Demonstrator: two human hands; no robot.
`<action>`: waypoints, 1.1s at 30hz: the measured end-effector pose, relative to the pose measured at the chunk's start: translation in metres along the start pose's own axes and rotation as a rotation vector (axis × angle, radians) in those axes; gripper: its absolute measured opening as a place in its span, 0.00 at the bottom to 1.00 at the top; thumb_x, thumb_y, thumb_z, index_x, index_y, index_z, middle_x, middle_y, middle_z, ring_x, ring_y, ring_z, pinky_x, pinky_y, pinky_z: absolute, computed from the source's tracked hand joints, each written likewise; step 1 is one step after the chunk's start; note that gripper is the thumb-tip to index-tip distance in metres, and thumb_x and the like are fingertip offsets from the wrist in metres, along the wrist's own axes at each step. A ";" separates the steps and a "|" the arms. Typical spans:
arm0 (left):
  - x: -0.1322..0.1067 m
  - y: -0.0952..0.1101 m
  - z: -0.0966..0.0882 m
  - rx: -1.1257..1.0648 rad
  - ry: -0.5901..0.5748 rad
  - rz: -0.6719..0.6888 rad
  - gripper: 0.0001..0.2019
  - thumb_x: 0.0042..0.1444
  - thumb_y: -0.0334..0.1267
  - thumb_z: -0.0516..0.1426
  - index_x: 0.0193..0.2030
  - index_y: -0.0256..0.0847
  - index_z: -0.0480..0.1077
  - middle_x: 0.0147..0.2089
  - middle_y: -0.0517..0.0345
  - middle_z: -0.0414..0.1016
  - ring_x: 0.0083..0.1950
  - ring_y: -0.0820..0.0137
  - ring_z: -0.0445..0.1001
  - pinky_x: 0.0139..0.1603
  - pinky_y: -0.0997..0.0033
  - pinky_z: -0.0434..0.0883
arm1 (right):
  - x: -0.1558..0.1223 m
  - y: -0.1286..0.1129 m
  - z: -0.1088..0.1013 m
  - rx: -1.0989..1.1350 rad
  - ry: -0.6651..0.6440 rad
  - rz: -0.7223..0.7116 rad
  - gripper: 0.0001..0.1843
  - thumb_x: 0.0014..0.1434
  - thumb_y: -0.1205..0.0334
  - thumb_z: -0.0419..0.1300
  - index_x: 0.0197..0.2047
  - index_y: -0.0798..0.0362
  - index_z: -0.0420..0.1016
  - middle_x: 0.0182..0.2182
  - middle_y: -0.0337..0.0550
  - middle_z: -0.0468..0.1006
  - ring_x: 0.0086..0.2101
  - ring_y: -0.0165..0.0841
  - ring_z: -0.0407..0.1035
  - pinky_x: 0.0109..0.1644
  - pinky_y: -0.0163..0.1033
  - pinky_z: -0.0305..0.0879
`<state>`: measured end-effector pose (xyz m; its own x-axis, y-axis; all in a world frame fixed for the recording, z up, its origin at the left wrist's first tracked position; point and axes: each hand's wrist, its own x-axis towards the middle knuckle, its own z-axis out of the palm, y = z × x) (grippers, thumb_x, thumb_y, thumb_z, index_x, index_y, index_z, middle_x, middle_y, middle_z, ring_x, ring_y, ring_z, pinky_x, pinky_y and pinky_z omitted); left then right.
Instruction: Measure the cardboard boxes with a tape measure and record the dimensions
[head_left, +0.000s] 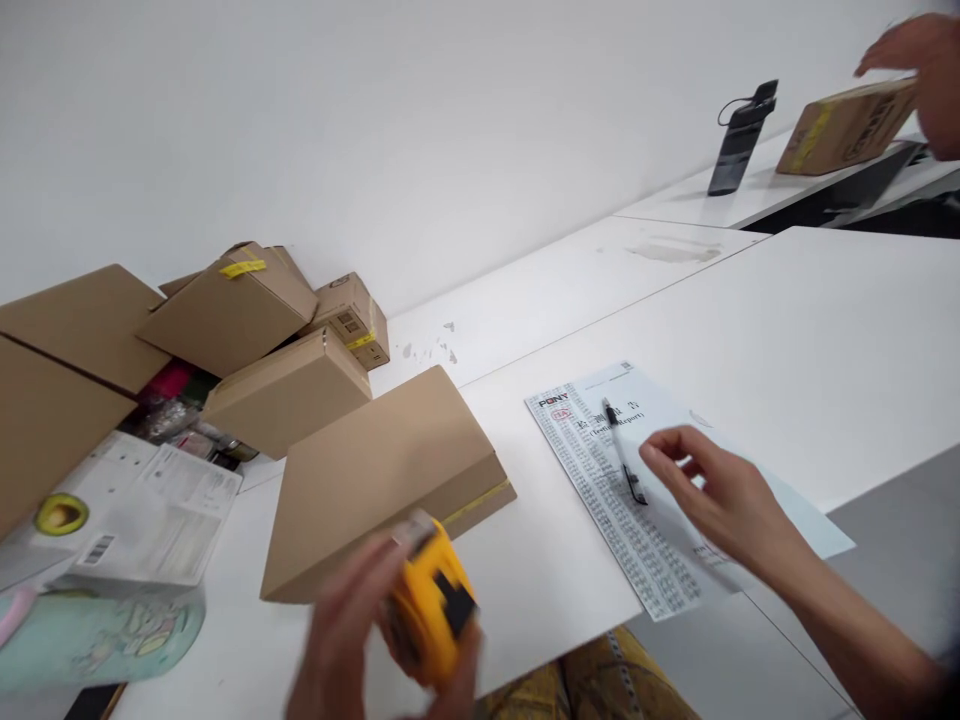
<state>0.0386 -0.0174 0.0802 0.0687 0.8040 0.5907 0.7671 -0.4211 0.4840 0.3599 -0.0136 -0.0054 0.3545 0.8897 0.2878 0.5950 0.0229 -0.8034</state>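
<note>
My left hand (pixel 349 625), blurred, grips a yellow tape measure (pixel 431 605) with black parts, above the table's front edge. Just behind it lies a closed flat cardboard box (pixel 382 465). To the right, my right hand (pixel 712 490) hovers over a printed report sheet (pixel 570 440), its fingers loosely curled and apart with nothing between them. A black and clear pen (pixel 624 455) rests on that sheet, just left of my right fingertips and apart from them.
Several cardboard boxes (pixel 232 310) are piled against the wall at left. A white printed package (pixel 157 510) and a pale green bottle (pixel 112 635) lie nearer. At the back right stand a dark water bottle (pixel 739 140) and a carton (pixel 844 130), with another person's hands (pixel 934 80) at it.
</note>
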 end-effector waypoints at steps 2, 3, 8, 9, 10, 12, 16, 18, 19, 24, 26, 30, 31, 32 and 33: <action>0.035 -0.008 -0.003 0.188 0.111 0.201 0.26 0.57 0.46 0.65 0.60 0.42 0.71 0.55 0.44 0.78 0.53 0.52 0.78 0.51 0.54 0.77 | 0.026 0.021 0.000 -0.183 -0.034 0.102 0.16 0.68 0.44 0.54 0.36 0.46 0.66 0.28 0.40 0.80 0.23 0.37 0.71 0.27 0.44 0.66; 0.050 -0.013 0.000 0.266 0.117 0.262 0.26 0.59 0.46 0.63 0.62 0.40 0.69 0.56 0.43 0.77 0.54 0.52 0.78 0.52 0.55 0.76 | 0.036 0.028 0.002 -0.259 -0.069 0.125 0.17 0.69 0.43 0.52 0.36 0.46 0.64 0.25 0.39 0.79 0.22 0.38 0.70 0.27 0.44 0.64; 0.090 -0.042 0.024 0.549 -0.028 0.188 0.27 0.65 0.48 0.55 0.67 0.37 0.67 0.56 0.42 0.77 0.55 0.51 0.76 0.50 0.55 0.74 | 0.063 0.037 0.024 -0.471 -0.252 0.064 0.17 0.68 0.44 0.52 0.43 0.50 0.68 0.23 0.40 0.78 0.24 0.40 0.71 0.27 0.41 0.58; 0.093 -0.047 0.027 0.573 -0.043 0.169 0.27 0.66 0.48 0.54 0.67 0.37 0.67 0.56 0.42 0.77 0.54 0.50 0.76 0.49 0.55 0.74 | 0.065 0.037 0.027 -0.482 -0.274 0.037 0.16 0.68 0.48 0.52 0.46 0.51 0.70 0.25 0.42 0.80 0.25 0.40 0.71 0.27 0.41 0.58; 0.095 -0.050 0.029 0.587 -0.057 0.152 0.26 0.67 0.48 0.53 0.67 0.38 0.67 0.55 0.43 0.78 0.54 0.50 0.76 0.48 0.54 0.74 | 0.066 0.038 0.030 -0.482 -0.293 0.017 0.15 0.67 0.52 0.52 0.49 0.52 0.72 0.27 0.43 0.81 0.26 0.40 0.72 0.27 0.40 0.58; 0.097 -0.051 0.032 0.579 -0.049 0.167 0.23 0.68 0.46 0.53 0.65 0.37 0.69 0.56 0.42 0.78 0.56 0.48 0.76 0.51 0.51 0.74 | 0.070 0.041 0.029 -0.416 -0.337 0.018 0.17 0.66 0.59 0.51 0.53 0.53 0.76 0.28 0.45 0.81 0.27 0.40 0.72 0.29 0.41 0.59; 0.076 -0.025 0.047 0.391 0.204 0.429 0.20 0.64 0.39 0.60 0.61 0.34 0.71 0.59 0.38 0.77 0.60 0.49 0.75 0.60 0.47 0.72 | 0.071 0.048 0.003 0.133 -0.396 0.136 0.20 0.68 0.52 0.53 0.52 0.51 0.81 0.31 0.47 0.83 0.32 0.41 0.76 0.37 0.46 0.69; 0.049 -0.002 0.069 0.180 0.170 0.559 0.20 0.62 0.31 0.61 0.61 0.35 0.71 0.55 0.44 0.80 0.57 0.58 0.78 0.61 0.58 0.74 | 0.067 0.048 -0.016 0.448 -0.357 0.172 0.21 0.67 0.45 0.58 0.51 0.49 0.82 0.39 0.50 0.86 0.40 0.43 0.79 0.46 0.49 0.73; 0.032 0.011 0.085 0.054 0.037 0.596 0.19 0.63 0.28 0.59 0.60 0.34 0.71 0.54 0.45 0.81 0.58 0.61 0.78 0.61 0.63 0.74 | 0.065 0.047 -0.024 0.545 -0.323 0.184 0.22 0.65 0.43 0.61 0.52 0.49 0.81 0.43 0.51 0.86 0.43 0.45 0.79 0.50 0.51 0.73; -0.027 0.055 0.171 -0.108 -0.657 0.640 0.35 0.67 0.53 0.55 0.68 0.22 0.63 0.72 0.32 0.65 0.75 0.48 0.60 0.72 0.51 0.67 | 0.050 0.037 -0.030 0.562 -0.147 0.230 0.22 0.53 0.42 0.73 0.45 0.45 0.78 0.35 0.44 0.85 0.37 0.41 0.78 0.43 0.46 0.73; -0.027 0.061 0.191 -0.064 -0.882 0.579 0.45 0.66 0.61 0.53 0.73 0.20 0.55 0.77 0.29 0.50 0.79 0.45 0.45 0.76 0.45 0.58 | 0.048 0.036 -0.020 0.482 -0.093 0.213 0.21 0.57 0.38 0.68 0.34 0.47 0.75 0.26 0.41 0.78 0.29 0.36 0.72 0.37 0.42 0.69; -0.011 0.060 0.200 -0.059 -1.080 0.502 0.49 0.66 0.66 0.47 0.77 0.22 0.47 0.80 0.31 0.35 0.79 0.47 0.28 0.79 0.41 0.43 | 0.054 0.040 0.000 0.429 -0.162 0.249 0.30 0.68 0.33 0.51 0.37 0.50 0.79 0.22 0.40 0.72 0.28 0.35 0.68 0.42 0.44 0.68; -0.007 0.059 0.200 -0.062 -1.097 0.495 0.49 0.66 0.67 0.47 0.77 0.24 0.46 0.80 0.32 0.34 0.79 0.48 0.27 0.79 0.41 0.42 | 0.057 0.042 0.004 0.456 -0.198 0.271 0.31 0.68 0.32 0.51 0.42 0.50 0.81 0.25 0.42 0.76 0.31 0.36 0.70 0.44 0.45 0.69; -0.005 0.058 0.200 -0.063 -1.106 0.487 0.49 0.65 0.68 0.48 0.77 0.25 0.46 0.80 0.33 0.33 0.79 0.48 0.27 0.79 0.42 0.41 | 0.060 0.044 0.008 0.483 -0.225 0.287 0.31 0.67 0.32 0.52 0.47 0.50 0.82 0.30 0.45 0.79 0.35 0.38 0.72 0.47 0.46 0.69; -0.004 0.057 0.200 -0.064 -1.112 0.479 0.50 0.64 0.68 0.49 0.77 0.26 0.46 0.80 0.33 0.32 0.79 0.48 0.27 0.79 0.42 0.41 | 0.063 0.046 0.011 0.504 -0.240 0.294 0.30 0.65 0.32 0.56 0.48 0.50 0.83 0.36 0.47 0.81 0.38 0.39 0.73 0.48 0.46 0.69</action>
<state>0.2096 0.0393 -0.0237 0.8714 0.4693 -0.1429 0.4830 -0.7695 0.4180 0.4019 0.0489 -0.0300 0.2454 0.9675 -0.0607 0.0638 -0.0785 -0.9949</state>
